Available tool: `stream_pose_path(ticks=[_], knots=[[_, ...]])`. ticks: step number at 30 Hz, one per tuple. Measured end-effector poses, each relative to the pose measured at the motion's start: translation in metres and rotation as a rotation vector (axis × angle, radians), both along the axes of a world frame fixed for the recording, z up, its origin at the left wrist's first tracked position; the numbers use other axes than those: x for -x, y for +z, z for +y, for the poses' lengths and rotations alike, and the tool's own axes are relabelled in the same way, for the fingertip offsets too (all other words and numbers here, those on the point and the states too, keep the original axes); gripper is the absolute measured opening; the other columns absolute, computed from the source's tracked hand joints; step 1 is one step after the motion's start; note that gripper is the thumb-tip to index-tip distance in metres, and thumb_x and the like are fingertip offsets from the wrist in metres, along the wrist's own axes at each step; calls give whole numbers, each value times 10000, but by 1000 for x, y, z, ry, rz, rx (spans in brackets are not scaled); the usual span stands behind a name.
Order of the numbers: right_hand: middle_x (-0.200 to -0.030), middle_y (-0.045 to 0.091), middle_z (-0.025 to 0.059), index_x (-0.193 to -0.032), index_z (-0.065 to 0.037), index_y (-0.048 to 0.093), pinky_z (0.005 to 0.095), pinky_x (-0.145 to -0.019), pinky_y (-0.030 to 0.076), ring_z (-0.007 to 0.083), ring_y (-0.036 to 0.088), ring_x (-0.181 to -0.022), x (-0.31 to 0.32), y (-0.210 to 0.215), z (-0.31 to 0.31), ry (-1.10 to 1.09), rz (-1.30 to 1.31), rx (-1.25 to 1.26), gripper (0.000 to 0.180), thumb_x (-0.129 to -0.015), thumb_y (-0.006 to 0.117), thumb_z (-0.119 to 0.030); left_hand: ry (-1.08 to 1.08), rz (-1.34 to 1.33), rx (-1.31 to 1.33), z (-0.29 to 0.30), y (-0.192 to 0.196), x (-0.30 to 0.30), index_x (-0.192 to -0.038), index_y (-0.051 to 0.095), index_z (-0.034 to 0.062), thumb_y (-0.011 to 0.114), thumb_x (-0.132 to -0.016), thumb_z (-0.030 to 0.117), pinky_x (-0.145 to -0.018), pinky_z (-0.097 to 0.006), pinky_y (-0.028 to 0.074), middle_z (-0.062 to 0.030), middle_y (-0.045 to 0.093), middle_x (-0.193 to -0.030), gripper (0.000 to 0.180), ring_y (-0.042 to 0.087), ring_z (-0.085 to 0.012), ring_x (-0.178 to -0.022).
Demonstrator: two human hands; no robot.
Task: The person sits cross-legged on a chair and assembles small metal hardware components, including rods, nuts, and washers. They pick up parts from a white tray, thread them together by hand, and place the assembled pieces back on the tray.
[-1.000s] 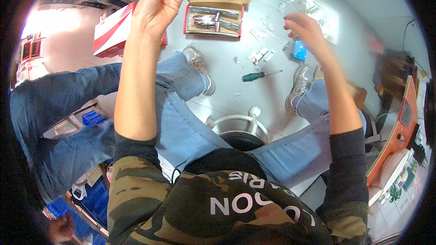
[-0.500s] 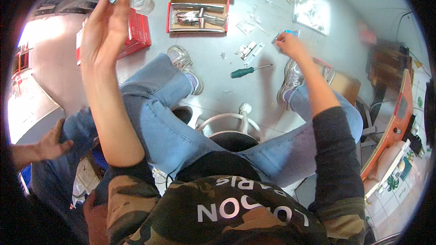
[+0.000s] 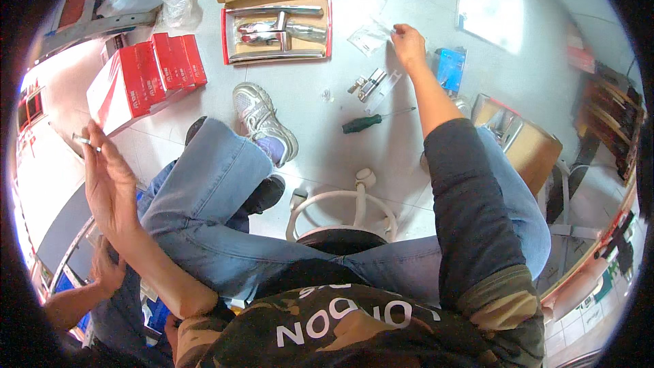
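My left hand (image 3: 112, 180) is raised at the left. A thin white cigarette (image 3: 90, 143) is held between its fingers. Stretched forward, my right hand (image 3: 410, 46) hovers over or touches the floor, fingertips bent together beside a clear plastic bag (image 3: 370, 37). Whether anything small is between those fingertips is hidden. Just below the hand lie a metal lock cylinder (image 3: 368, 84) and a pale plastic strip (image 3: 385, 92). A screwdriver (image 3: 361, 123) with a green handle is closer to me. To the right of my right forearm lies a blue packet (image 3: 451, 67).
An open cardboard box (image 3: 227, 39) holds chrome door handles. Red boxes (image 3: 139, 82) stand at the left; another open box (image 3: 531, 153) is by my right leg. A white stool ring (image 3: 291, 221) is below me. Another person's hand (image 3: 107, 274) rests at lower left.
My left hand has come down and left with the cigarette. The right hand has left the blue packet and moved up and left to the plastic bag. The view has shifted.
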State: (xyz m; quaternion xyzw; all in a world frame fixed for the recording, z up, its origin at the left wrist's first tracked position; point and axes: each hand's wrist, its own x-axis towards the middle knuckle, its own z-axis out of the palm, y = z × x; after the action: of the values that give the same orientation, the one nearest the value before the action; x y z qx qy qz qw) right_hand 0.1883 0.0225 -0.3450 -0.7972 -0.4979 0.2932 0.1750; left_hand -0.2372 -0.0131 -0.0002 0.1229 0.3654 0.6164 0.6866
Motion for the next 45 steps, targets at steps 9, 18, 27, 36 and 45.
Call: stream_pose_path(ticks=[9,18,27,36,45], knots=[[-900,528,100,-828,-117,588,390,-736,447,277,496,-933,18,-10,25,165,-257,42,182,-694,657,-217,-53,-94,47,0,-6,6,-1195,356,-20,318,-922,124,-889,-386,441,-193,435,-1207,311,490,-249,-1061],[-730,601,124,-811,-71,508,408,-609,440,319,583,-690,22,103,-11,225,-100,-213,161,-731,603,-174,-126,76,-26,-1,2,-30,-1197,359,-12,365,-906,110,-810,-309,501,-201,464,-1166,315,551,-217,-972],[-678,602,103,-754,-33,517,302,-531,477,207,629,-634,-62,264,0,98,319,-155,152,-691,627,-115,-308,154,-23,13,-6,-103,-1122,417,6,459,-878,175,-806,-307,477,-152,516,-1076,299,549,-205,-924],[-859,618,132,-818,-42,468,254,-584,506,188,631,-722,-35,391,-76,72,823,-299,165,-778,598,-135,-739,-63,60,-8,-28,-222,-997,524,36,501,-854,193,-863,-365,422,-107,526,-1057,214,493,-233,-995],[-920,608,143,-815,-54,481,281,-654,483,185,611,-740,-22,369,-78,-29,882,-214,146,-788,575,-162,-760,-262,68,-9,-24,-221,-924,543,27,488,-855,134,-966,-438,351,-138,518,-1045,139,421,-283,-1123]])
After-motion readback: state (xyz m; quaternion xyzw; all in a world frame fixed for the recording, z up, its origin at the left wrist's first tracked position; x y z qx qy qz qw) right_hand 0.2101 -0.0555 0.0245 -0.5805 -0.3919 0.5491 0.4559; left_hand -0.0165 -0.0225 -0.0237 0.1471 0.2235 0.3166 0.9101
